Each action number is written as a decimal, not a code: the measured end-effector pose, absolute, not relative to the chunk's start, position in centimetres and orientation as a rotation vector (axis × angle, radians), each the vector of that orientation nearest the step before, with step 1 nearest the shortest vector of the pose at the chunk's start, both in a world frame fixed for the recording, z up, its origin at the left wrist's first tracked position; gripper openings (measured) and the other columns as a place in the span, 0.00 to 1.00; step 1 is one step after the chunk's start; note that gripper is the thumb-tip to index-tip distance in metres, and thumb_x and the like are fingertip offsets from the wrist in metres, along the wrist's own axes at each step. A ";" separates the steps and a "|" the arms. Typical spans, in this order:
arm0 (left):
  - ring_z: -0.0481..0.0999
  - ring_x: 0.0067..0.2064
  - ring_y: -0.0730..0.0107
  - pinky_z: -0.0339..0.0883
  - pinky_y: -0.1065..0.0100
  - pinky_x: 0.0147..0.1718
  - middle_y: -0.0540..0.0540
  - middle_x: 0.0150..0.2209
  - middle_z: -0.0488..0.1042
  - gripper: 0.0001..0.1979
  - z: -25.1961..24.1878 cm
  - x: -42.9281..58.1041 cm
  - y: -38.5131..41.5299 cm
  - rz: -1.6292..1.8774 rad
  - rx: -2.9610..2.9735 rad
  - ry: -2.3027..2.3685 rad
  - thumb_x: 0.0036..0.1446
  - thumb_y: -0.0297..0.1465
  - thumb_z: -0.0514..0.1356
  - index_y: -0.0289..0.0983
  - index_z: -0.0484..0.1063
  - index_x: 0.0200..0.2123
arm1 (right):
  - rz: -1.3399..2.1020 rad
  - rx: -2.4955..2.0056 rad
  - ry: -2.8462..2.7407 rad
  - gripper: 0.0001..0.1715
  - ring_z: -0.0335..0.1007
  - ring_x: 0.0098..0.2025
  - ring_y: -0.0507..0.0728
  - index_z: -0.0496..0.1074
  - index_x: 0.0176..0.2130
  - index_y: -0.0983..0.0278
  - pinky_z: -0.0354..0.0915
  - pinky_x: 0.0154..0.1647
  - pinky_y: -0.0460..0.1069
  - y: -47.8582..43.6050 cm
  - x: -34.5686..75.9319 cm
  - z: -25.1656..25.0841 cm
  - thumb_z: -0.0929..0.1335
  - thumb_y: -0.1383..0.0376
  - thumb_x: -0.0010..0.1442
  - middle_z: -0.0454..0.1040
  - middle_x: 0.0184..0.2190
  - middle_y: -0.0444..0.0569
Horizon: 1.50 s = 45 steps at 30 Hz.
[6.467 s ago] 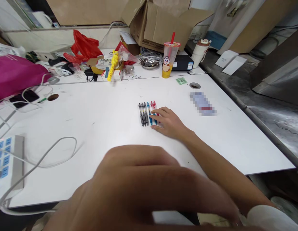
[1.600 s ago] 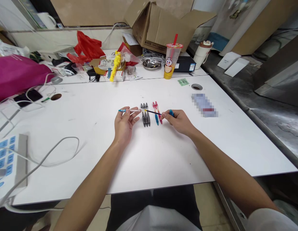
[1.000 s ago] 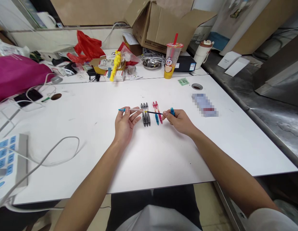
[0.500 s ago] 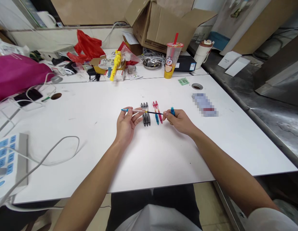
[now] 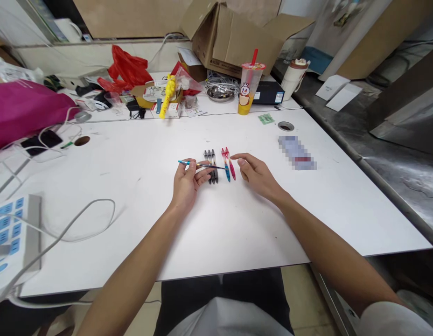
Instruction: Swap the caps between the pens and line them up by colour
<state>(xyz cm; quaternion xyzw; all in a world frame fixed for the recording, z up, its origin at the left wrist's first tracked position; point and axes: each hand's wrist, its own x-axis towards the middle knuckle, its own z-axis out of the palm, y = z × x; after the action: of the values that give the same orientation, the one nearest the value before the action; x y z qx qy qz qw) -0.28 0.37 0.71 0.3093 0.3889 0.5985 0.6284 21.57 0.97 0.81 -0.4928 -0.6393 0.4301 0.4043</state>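
My left hand (image 5: pixel 186 183) pinches a thin clear pen barrel with a blue tip (image 5: pixel 188 163), held level above the white table (image 5: pixel 237 224). A dark refill sticks out of the barrel's right end over the row of pens. My right hand (image 5: pixel 257 174) rests just right of that row. Its forefinger and thumb are apart, touching nothing, and its other fingers curl under. The row holds three black pens (image 5: pixel 207 156), a blue pen (image 5: pixel 226 176) and two red pens (image 5: pixel 232 168), lying side by side.
A blurred flat packet (image 5: pixel 296 152) lies right of my hand, near a cable hole (image 5: pixel 285 126). A drink cup with a red straw (image 5: pixel 247 88), cardboard box (image 5: pixel 233 37) and clutter line the back. A white cable (image 5: pixel 80 219) and power strip (image 5: pixel 8 233) lie left.
My right hand has let go of the refill's end and drawn back slightly; the blue end piece it held no longer shows. My left hand has shifted the barrel a little to the right.
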 end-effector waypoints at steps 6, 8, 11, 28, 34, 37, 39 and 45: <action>0.85 0.41 0.65 0.75 0.70 0.36 0.43 0.43 0.82 0.05 0.7 -0.2 0.4 1.390 0.705 0.901 0.68 0.32 0.60 0.41 0.65 0.41 | 0.975 -1.253 -1.760 0.19 0.61 0.28 0.52 0.77 0.45 0.60 0.58 0.32 0.49 1.0 21.5 0.7 0.68 0.49 0.65 0.73 0.30 0.45; 0.85 0.41 0.65 0.75 0.70 0.36 0.42 0.43 0.82 0.04 0.7 -0.3 0.4 1.393 0.704 0.903 0.69 0.32 0.59 0.41 0.65 0.41 | 0.962 -1.239 -1.776 0.19 0.65 0.32 0.54 0.80 0.46 0.60 0.61 0.35 0.50 1.0 21.4 0.7 0.69 0.52 0.64 0.78 0.37 0.49; 0.85 0.42 0.65 0.76 0.69 0.38 0.42 0.44 0.82 0.05 0.7 -0.4 0.4 1.389 0.711 0.898 0.68 0.33 0.61 0.41 0.65 0.41 | 0.990 -1.244 -1.761 0.18 0.68 0.34 0.55 0.81 0.48 0.60 0.63 0.36 0.51 0.8 21.3 0.6 0.70 0.54 0.63 0.81 0.40 0.50; 0.83 0.46 0.63 0.76 0.66 0.41 0.37 0.49 0.82 0.12 -0.4 0.7 -0.1 1.254 0.842 0.876 0.64 0.38 0.66 0.38 0.69 0.42 | 1.086 -1.166 -1.705 0.16 0.67 0.30 0.53 0.74 0.43 0.61 0.64 0.30 0.49 0.5 20.2 -0.2 0.69 0.52 0.65 0.78 0.35 0.48; 0.84 0.43 0.66 0.75 0.66 0.41 0.39 0.46 0.84 0.13 -0.3 0.8 -0.2 1.318 0.853 0.849 0.62 0.37 0.67 0.39 0.68 0.44 | 1.040 -1.148 -1.708 0.15 0.68 0.36 0.54 0.71 0.46 0.60 0.63 0.35 0.50 0.3 19.9 -0.3 0.68 0.54 0.66 0.75 0.38 0.47; 0.84 0.44 0.65 0.75 0.66 0.41 0.39 0.46 0.83 0.12 0.0 0.7 -0.2 1.319 0.842 0.854 0.63 0.36 0.66 0.40 0.67 0.44 | 1.050 -1.161 -1.726 0.14 0.68 0.36 0.54 0.70 0.45 0.60 0.63 0.36 0.50 0.4 19.9 -0.4 0.68 0.54 0.66 0.75 0.39 0.48; 0.84 0.44 0.65 0.75 0.66 0.41 0.39 0.47 0.83 0.11 0.1 0.6 -0.2 1.309 0.824 0.864 0.64 0.36 0.65 0.40 0.67 0.43 | 1.047 -1.190 -1.720 0.15 0.66 0.34 0.54 0.70 0.44 0.60 0.61 0.35 0.50 0.5 20.0 -0.4 0.67 0.52 0.67 0.74 0.36 0.47; 0.83 0.42 0.67 0.75 0.66 0.41 0.39 0.46 0.83 0.09 0.4 0.7 -0.2 1.317 0.807 0.863 0.67 0.37 0.62 0.39 0.67 0.42 | 1.086 -1.219 -1.711 0.18 0.61 0.29 0.53 0.70 0.39 0.61 0.58 0.31 0.50 0.2 19.8 0.1 0.66 0.49 0.67 0.71 0.31 0.45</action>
<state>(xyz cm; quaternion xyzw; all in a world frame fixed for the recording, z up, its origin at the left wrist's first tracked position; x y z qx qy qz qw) 0.74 -0.21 0.37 0.3527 0.3774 0.5761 0.6334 19.85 0.22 0.10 -0.4769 -0.6696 0.4252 0.3786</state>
